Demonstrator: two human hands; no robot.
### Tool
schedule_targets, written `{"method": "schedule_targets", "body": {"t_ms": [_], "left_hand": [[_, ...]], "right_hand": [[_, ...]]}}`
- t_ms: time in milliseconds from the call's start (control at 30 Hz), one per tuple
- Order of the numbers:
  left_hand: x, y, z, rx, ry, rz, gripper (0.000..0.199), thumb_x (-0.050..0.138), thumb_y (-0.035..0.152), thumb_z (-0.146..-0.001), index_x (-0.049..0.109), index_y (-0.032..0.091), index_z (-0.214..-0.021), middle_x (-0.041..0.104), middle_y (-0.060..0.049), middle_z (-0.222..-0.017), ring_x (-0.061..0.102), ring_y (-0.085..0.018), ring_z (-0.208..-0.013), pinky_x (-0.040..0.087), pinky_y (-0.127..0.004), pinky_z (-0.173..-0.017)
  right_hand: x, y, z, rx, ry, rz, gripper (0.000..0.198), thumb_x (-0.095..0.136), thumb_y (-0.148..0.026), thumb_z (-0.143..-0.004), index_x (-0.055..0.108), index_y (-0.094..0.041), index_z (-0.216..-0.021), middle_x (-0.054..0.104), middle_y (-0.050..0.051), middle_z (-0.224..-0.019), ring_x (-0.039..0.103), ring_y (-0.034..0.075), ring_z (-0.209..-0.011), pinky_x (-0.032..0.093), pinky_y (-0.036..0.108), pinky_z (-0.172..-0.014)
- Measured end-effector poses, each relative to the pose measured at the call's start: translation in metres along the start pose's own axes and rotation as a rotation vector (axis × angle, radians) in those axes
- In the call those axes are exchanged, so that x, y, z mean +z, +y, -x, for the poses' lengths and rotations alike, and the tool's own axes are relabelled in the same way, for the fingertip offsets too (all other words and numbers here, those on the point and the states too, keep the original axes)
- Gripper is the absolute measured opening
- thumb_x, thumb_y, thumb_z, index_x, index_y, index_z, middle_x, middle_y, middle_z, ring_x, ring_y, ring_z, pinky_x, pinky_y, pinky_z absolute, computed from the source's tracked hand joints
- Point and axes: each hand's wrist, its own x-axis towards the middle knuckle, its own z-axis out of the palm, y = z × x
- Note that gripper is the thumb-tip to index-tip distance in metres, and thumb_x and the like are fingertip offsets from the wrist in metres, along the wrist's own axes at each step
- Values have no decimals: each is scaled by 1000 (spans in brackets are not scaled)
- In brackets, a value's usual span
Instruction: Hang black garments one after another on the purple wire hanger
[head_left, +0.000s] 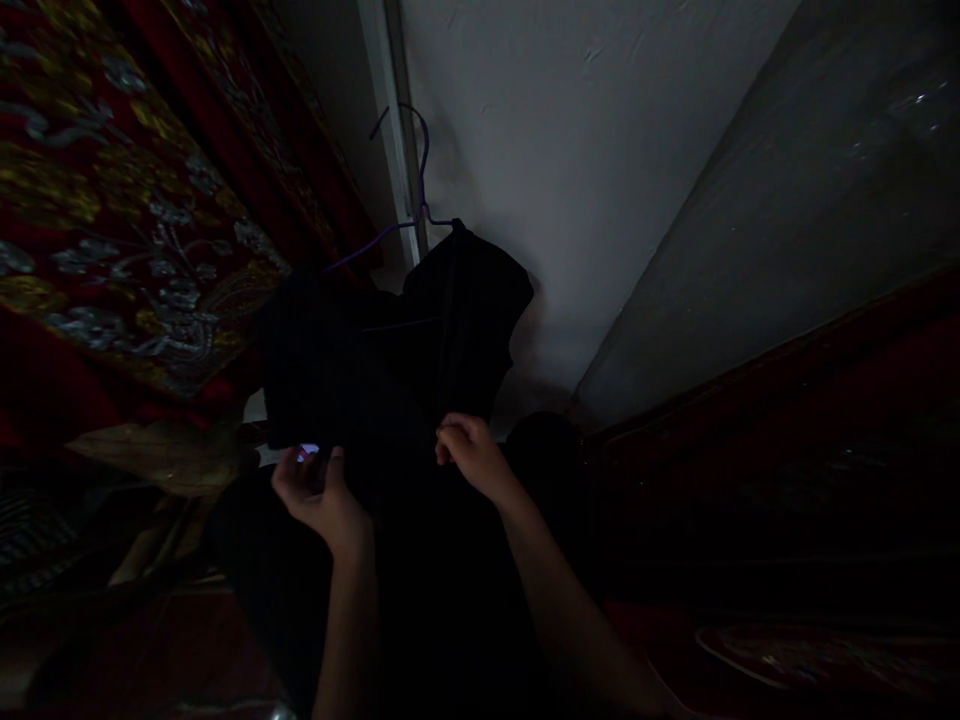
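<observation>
A black garment (480,290) hangs on a thin purple wire hanger (424,160) in front of me. Its lower folds are lost in the dark. My right hand (471,452) is closed, with fingers pinched on the garment's front edge. Lower left, my left hand (319,495) is at the garment's bottom corner, fingers curled and thumb held apart from them. I see no object clearly gripped there, though dark cloth may lie between the fingers. A small bright patch (307,452) shows just behind these fingertips.
Red cloth with gold and silver embroidery (135,220) hangs at the left. A pale wall (570,150) with a vertical strip (397,110) stands behind the hanger. Shiny plastic-like sheeting (840,180) and dark red cloth (847,370) are at the right. Reddish floor (180,650) shows lower left.
</observation>
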Motion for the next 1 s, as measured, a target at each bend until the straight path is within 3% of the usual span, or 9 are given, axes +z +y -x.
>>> {"method": "schedule_targets", "body": {"t_ms": [67,100,200,267,400,500,567,800,1000], "left_hand": [[-2,-8,0,226,17,-88,55,81,19,-72,58,23,-123,58,-6,-129,57,-22,-122,49,-39,-103],[-2,-11,2,266,-59,-126,48,79,21,-75,60,22,-120,60,-6,-125,58,-22,-118,49,-37,-101],[8,-17,16,165,-482,-176,23,70,27,-84,67,19,-106,66,-5,-106,63,-20,-102,50,-34,-93],[20,-19,27,62,-695,-173,22,67,27,-84,67,18,-105,68,-5,-99,65,-20,-94,50,-32,-88],[39,-16,40,-7,-806,-122,19,63,29,-82,64,17,-97,64,-1,-80,62,-17,-77,49,-27,-73],[40,-11,39,-28,-946,-88,20,60,33,-86,67,16,-95,67,-3,-83,63,-18,-80,49,-27,-75],[37,-7,38,-25,-973,-82,21,59,34,-87,68,16,-95,69,-4,-86,64,-18,-83,50,-28,-78],[34,-9,45,96,-860,-94,16,56,30,-92,65,17,-87,67,-2,-80,64,-17,-78,49,-26,-75],[34,-35,44,171,-763,-221,20,56,35,-96,65,17,-91,68,-4,-85,65,-19,-83,49,-29,-78]], "right_hand": [[-4,0,1,-11,-16,9,23,48,-18,-82,55,-19,-60,58,-3,-51,54,10,-50,37,21,-53],[-5,-1,2,-16,-21,6,22,49,-19,-81,57,-19,-60,58,-3,-51,55,10,-50,38,21,-53],[-1,-1,4,1,-38,-18,18,54,-22,-80,61,-18,-64,60,-2,-50,57,11,-49,41,22,-53],[3,-2,6,14,-60,-21,17,56,-24,-79,61,-18,-64,59,-2,-50,58,12,-47,42,22,-52],[6,-5,7,-1,-56,-20,19,55,-23,-78,60,-19,-60,57,-3,-46,55,11,-43,40,21,-48],[4,-9,7,15,-18,-46,21,55,-29,-79,62,-18,-63,57,-2,-45,53,10,-40,36,21,-43],[5,-11,7,21,-4,-73,22,55,-34,-78,64,-18,-65,57,-2,-44,52,11,-39,35,21,-41],[17,-18,4,69,112,-227,22,58,-37,-71,61,-18,-60,57,-1,-43,47,9,-36,35,21,-38],[16,-76,-44,-11,188,-237,21,56,-29,-79,61,-17,-63,58,-1,-44,45,7,-35,34,18,-38]]}}
